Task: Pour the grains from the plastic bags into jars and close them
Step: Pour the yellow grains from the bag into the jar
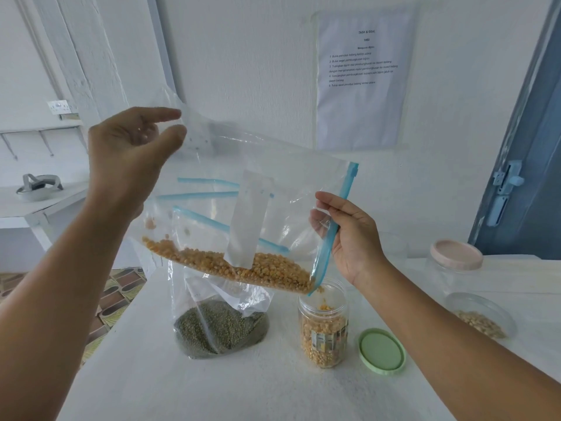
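Plastic bag (pixel 273 177) tilted, corn spilling into open jar (pixel 323 326); left hand (pixel 133 147) pinches bottom corner; right hand (pixel 349 235) grips zip edge.

A white paper sheet (pixel 362 77) hangs on the wall. Its top line reads "TASK & GOAL". Under that is a number that looks like 1463. Below are five numbered lines, 1 to 5, but the words are too small and blurry to read. The open jar (pixel 323 328) has a colorful label, and nothing on it can be read
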A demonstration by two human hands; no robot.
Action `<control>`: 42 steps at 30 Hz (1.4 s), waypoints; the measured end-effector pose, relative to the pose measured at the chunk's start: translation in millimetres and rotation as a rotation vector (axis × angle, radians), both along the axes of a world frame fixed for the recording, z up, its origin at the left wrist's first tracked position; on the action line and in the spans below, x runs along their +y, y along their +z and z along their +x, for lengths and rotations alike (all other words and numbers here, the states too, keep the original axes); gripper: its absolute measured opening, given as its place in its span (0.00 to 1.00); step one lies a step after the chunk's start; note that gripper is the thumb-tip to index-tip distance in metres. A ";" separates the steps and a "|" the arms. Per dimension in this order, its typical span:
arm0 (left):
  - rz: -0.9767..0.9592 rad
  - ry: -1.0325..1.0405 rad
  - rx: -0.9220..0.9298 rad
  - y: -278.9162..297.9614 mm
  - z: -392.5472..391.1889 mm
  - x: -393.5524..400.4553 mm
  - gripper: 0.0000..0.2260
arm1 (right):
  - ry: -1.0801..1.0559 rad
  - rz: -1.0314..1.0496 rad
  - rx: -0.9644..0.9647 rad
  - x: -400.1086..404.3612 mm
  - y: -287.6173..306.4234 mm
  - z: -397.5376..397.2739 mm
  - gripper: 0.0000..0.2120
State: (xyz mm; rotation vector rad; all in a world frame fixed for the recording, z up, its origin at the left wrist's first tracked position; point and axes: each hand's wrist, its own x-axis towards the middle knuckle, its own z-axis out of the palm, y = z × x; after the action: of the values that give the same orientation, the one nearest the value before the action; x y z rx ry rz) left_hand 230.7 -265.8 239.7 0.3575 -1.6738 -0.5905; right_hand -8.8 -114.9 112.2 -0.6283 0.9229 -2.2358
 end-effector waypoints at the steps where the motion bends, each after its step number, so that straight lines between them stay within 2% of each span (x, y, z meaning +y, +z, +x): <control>1: -0.011 -0.015 -0.007 -0.7 0.6 -2.2 0.11 | 0.000 -0.001 -0.001 0.0 -0.1 -0.3 0.16; 5: -0.055 -0.008 -0.040 -1.2 1.3 -7.6 0.15 | 0.001 0.002 -0.007 -0.1 -1.5 -1.5 0.15; 36: -0.109 0.079 -0.069 -0.7 -2.5 -17.4 0.18 | -0.003 0.016 0.006 3.3 -5.6 -6.8 0.15; 42: -0.103 0.080 -0.069 -0.3 -3.2 -16.3 0.18 | -0.010 0.017 0.039 2.2 -8.0 -9.2 0.11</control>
State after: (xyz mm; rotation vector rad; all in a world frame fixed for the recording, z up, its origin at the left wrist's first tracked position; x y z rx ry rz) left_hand 227.5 -282.1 239.3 0.3721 -1.7405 -0.4345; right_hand -18.0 -112.7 104.2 -0.6629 0.9655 -2.2291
